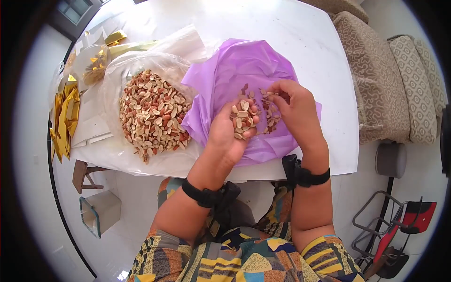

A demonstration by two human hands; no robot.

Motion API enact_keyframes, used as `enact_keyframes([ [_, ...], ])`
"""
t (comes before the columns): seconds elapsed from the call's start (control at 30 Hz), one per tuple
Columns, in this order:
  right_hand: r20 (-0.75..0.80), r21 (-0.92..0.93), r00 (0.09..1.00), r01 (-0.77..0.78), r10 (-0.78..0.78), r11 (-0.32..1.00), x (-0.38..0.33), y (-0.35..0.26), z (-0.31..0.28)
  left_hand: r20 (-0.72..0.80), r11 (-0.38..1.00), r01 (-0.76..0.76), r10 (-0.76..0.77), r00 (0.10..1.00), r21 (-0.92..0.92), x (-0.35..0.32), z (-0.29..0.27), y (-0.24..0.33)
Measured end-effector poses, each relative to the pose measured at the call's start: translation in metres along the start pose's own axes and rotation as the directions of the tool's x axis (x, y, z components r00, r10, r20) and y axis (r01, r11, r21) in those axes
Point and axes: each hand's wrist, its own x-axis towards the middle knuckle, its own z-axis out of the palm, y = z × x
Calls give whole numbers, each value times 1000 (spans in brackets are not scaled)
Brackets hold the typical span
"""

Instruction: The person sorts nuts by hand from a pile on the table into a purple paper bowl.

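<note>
Cupped palm up, my left hand (226, 134) holds a small heap of peanuts (243, 118), some pale and split, some with reddish skins. Beside it, over the purple plastic bag (244, 56), my right hand (295, 105) is closed in a pinch. What sits between thumb and forefinger is too small to name. Loose peanut bits and skins (271, 120) lie in the opened purple bag below both hands. To the left, a large pile of peanuts (152, 113) fills a clear plastic bag (115, 70) spread open on the white table.
Gold foil packaging (66, 115) and a clear tub (96, 66) stand on the left of the white table (324, 70). A patterned sofa (371, 80) is at the right. On the floor are a bin (101, 214), a wooden stool (84, 176) and a red-black folding chair (418, 217).
</note>
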Motion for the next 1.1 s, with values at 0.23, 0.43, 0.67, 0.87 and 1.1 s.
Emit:
enact_keyframes([
  [0.23,194,374,975,28,-107,927,-7,-31,-1,-84,999,-34,36,996,26,0,10,-2],
  [0.43,79,-218,977,209,-196,953,-4,0,2,13,1000,-6,6,1000,6,2,-1,-2],
  [0.67,177,-337,937,344,-300,876,-11,11,17,-4,1000,-17,16,1000,-19,3,-3,-1],
  [0.87,204,-306,959,254,-197,917,-11,13,17,14,998,-11,12,1000,-54,3,-4,-1],
  [1.1,154,-263,986,96,-57,960,-7,13,12,7,1000,2,-1,1000,-20,1,-1,0],
])
